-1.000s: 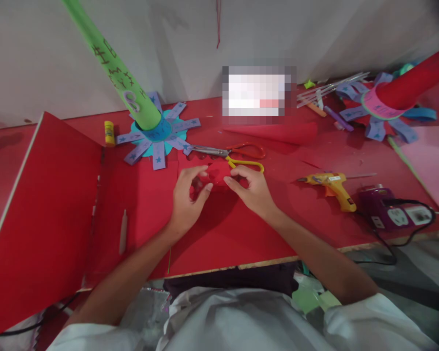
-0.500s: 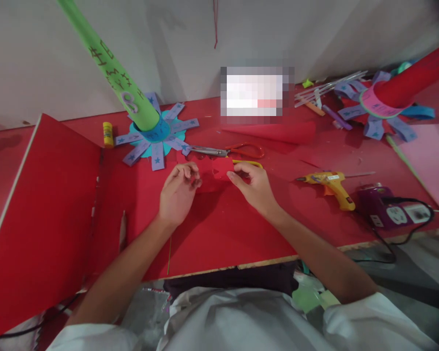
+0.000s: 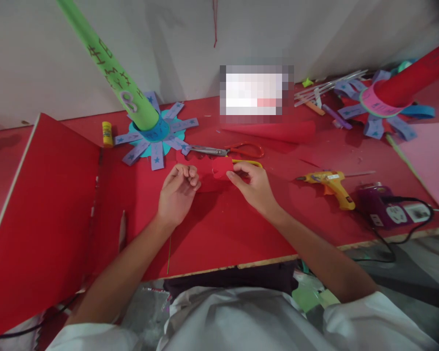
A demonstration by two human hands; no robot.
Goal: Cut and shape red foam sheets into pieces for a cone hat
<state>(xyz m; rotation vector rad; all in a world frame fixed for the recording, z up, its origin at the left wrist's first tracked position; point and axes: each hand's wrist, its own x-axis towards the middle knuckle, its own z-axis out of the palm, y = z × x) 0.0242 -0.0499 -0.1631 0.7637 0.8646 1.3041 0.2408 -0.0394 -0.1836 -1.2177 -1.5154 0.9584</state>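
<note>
Pinched between the thumb and fingers of my right hand is a small cut piece of red paper. My left hand is to its left, a gap away from that piece. Its fingers are curled in towards the thumb, and whether anything small is between them cannot be made out. Just beyond the hands lie scissors with orange-red handles, blades pointing left. A yellow loop, partly hidden, shows behind my right hand. Red paper with a scalloped edge lies under and behind the held piece.
On the right are a yellow glue gun and a purple power socket box with cables. A green paper cone with purple strips stands at back left, near a glue stick. A red board leans up at left.
My left hand's fingers have shifted slightly. My right hand keeps its pinch on the red paper piece, which is turned a little. Nothing else has visibly moved.
</note>
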